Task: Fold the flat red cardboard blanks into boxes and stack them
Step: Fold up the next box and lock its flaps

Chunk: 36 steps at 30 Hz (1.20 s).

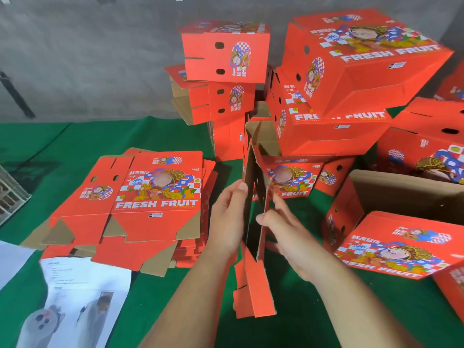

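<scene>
Head view, centre frame: left hand (226,222) and right hand (288,237) each pinch an edge of a half-opened red blank (253,285), upright on the green worktop (163,297). Left: stack of flat blanks (140,209). Upper right: folded boxes (351,71) piled unevenly.
</scene>
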Motion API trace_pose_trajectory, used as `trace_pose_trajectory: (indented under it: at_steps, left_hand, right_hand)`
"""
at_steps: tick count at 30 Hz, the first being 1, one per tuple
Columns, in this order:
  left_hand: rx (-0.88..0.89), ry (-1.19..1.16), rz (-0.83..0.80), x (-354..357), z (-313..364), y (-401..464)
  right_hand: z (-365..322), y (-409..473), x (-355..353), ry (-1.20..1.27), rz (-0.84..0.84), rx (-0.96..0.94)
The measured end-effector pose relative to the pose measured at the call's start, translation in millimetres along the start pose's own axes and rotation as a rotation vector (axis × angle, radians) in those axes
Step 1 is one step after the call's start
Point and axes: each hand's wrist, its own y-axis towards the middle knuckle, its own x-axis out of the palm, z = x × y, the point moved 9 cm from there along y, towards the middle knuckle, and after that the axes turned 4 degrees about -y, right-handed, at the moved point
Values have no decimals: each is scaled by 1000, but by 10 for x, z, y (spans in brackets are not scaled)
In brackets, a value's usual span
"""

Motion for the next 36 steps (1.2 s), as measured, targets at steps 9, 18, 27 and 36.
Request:
trace_pose_trajectory:
  at_steps: [9,18,27,36]
  left_hand:
    - [4,-148,103,-322,-29,-77]
    - [-144,-64,-36,-184,-94,-450]
    - [-30,182,191,-549,55,-427]
    - [173,574,-240,-414,180,-283]
  right_hand:
    - [-503,91,-499,-446,171,-131]
    - [-1029,330,-600,-1362,240,-236]
    - [-903,454,-517,-1328,210,-400]
    - [-896,620,-634,-1077,79,-383]
